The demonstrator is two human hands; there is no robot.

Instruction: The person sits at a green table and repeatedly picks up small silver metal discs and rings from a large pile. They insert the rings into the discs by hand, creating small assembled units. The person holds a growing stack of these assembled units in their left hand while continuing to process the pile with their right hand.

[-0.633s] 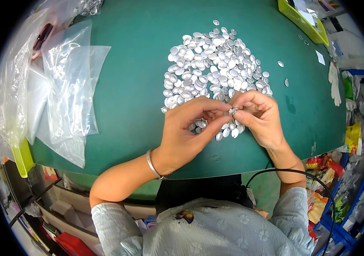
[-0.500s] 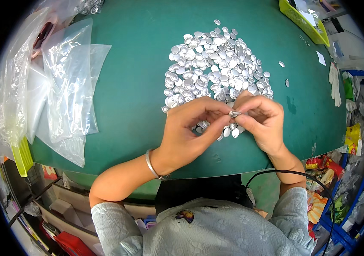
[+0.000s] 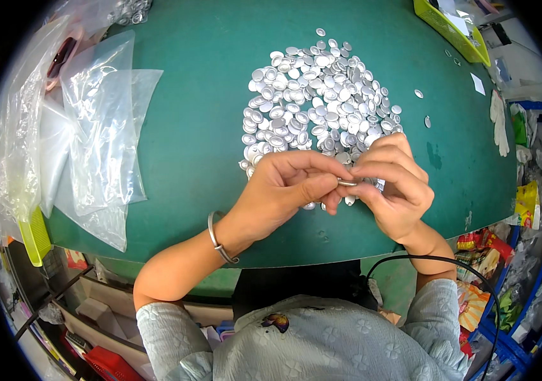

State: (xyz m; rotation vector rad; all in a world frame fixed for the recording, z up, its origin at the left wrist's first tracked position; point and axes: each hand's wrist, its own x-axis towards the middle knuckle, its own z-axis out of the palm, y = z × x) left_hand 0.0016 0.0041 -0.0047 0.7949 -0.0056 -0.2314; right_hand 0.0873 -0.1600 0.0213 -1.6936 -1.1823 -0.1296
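Note:
A small silver oval metal piece [image 3: 346, 183] is pinched between the fingertips of both hands, turned nearly edge-on. My left hand [image 3: 288, 184] grips its left end with thumb and forefinger. At its right end, the thumb and forefinger of my right hand [image 3: 393, 184] close on it. Just beyond my fingers a broad pile of similar silver oval pieces [image 3: 328, 95] covers the middle of the green table [image 3: 207, 114]. Part of the pile's near edge is hidden under my hands. A silver bangle [image 3: 214, 238] circles my left wrist.
Clear plastic bags [image 3: 102, 127] lie on the table's left side. A yellow-green basket [image 3: 455, 32] stands at the far right, with a white glove [image 3: 498, 120] nearer me. Two loose oval pieces lie right of the pile. A black cable [image 3: 436, 255] curves past my right forearm.
The oval piece has been tilted edge-on and moved slightly nearer me. My left thumb now lies flatter along it, and my right fingers have shifted a little to the right.

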